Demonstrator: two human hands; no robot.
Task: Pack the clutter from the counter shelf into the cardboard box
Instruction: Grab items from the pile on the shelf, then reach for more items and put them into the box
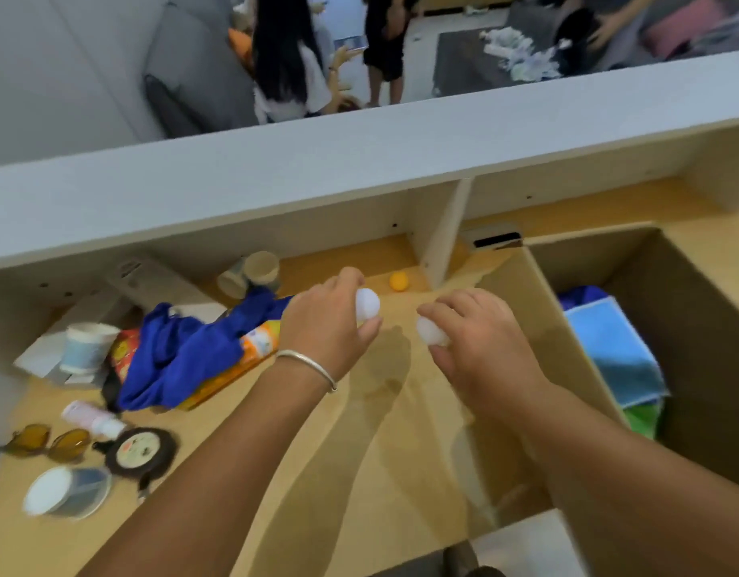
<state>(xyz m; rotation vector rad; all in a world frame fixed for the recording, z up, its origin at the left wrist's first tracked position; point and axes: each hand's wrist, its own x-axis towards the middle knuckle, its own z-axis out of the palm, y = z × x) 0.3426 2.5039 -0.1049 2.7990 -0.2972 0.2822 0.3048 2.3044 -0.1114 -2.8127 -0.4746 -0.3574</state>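
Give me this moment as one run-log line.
left hand: holds white ball | right hand: holds second white ball | orange ball: on shelf | cardboard box: open, holds cloths

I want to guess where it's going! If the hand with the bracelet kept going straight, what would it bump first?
Probably the small orange ball, lying just beyond the left hand, which holds a white ball. Behind it stands the pale shelf divider. Depth is hard to judge from this one view.

room | grey sofa (184,64) far left; dark low table (463,56) beyond; white floor (418,64); dim light
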